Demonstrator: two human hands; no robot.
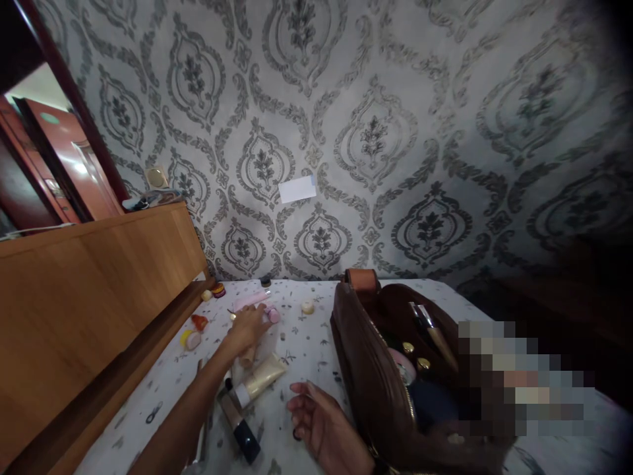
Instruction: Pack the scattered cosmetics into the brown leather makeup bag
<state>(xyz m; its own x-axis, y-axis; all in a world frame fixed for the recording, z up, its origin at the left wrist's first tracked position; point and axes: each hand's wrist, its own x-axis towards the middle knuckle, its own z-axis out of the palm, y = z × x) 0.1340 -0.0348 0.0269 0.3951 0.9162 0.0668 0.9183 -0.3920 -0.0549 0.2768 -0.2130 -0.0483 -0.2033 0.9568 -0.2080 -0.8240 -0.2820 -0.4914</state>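
Clearly, the left hand [248, 326] is beside a pink container [273, 316].

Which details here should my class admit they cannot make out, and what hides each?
Head view, left hand: whether its grip holds anything; its back hides the palm.
Head view, brown bag: its deepest contents, lost in shadow.
Head view, pixelated block: whatever it masks.
Head view, cream tube: any print, too blurred to read.
Head view, right hand: its forearm, cut off by the bottom edge.
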